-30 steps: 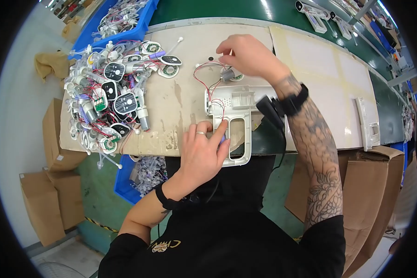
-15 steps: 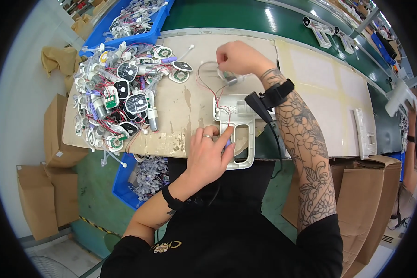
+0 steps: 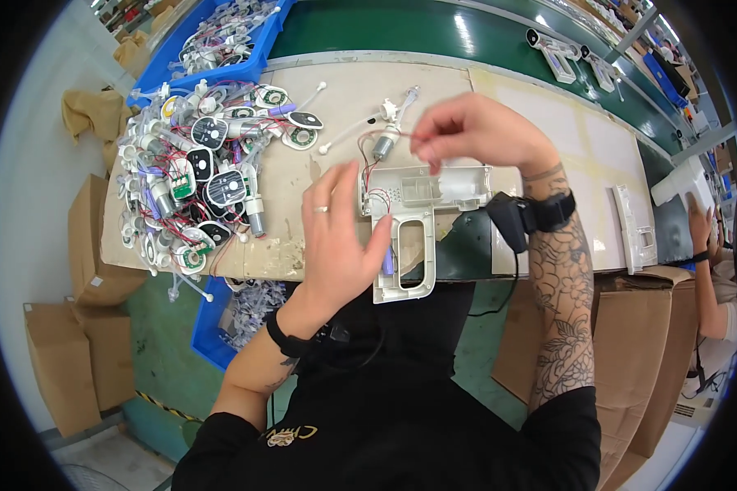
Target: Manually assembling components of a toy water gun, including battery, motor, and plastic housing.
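Note:
A white gun-shaped plastic shell half (image 3: 424, 274) lies open side up at the table's front edge, with a purple cylinder (image 3: 387, 262) in its handle. My left hand (image 3: 336, 233) is open over the shell's left side, fingers stretched out and thumb near the cylinder. Just beyond the shell lies a small grey motor (image 3: 382, 147) with a white fitting and clear tubing. Thin red wires (image 3: 366, 147) loop from the shell past the motor. At the fingertips of my right hand (image 3: 475, 131), above the shell, one red wire appears pinched; the fingers are slightly blurred.
A heap of motors, wires and oval panels (image 3: 213, 172) covers the table's left side. Blue bins (image 3: 258, 61) hold more parts behind and below. Another white shell piece (image 3: 633, 229) lies at right. Cardboard boxes (image 3: 639, 352) stand below; a co-worker's hand (image 3: 700, 225) is at far right.
My left hand has lifted off the shell and its fingers have straightened. My right hand has moved right and nearer from over the motor, which now shows with its tubing.

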Motion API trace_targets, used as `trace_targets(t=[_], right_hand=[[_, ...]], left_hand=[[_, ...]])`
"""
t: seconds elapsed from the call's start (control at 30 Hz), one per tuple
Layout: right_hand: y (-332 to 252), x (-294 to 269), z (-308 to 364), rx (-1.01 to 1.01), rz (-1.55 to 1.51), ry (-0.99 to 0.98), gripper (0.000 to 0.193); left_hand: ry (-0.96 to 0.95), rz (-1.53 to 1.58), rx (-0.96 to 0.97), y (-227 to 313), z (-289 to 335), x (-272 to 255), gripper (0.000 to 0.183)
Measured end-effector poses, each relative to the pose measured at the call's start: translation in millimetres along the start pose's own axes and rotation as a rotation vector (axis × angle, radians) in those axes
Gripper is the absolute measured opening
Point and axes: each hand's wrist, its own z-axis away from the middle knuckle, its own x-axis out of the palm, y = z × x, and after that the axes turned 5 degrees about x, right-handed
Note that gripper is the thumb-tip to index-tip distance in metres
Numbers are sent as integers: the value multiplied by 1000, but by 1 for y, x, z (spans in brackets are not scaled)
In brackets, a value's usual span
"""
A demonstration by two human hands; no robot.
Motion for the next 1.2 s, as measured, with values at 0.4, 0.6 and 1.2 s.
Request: trace_targets(t=[0.4, 0.6, 1.2], right_hand=[[32, 5, 67, 326, 157, 67, 9], [70, 24, 66, -102, 1003, 295, 15], [72, 29, 42, -82, 1054, 111, 29]], left_hand=[[-349, 27, 217, -1, 9, 36, 63], [-370, -64, 217, 5, 5, 38, 42], [-431, -143, 192, 5, 6, 38, 39]])
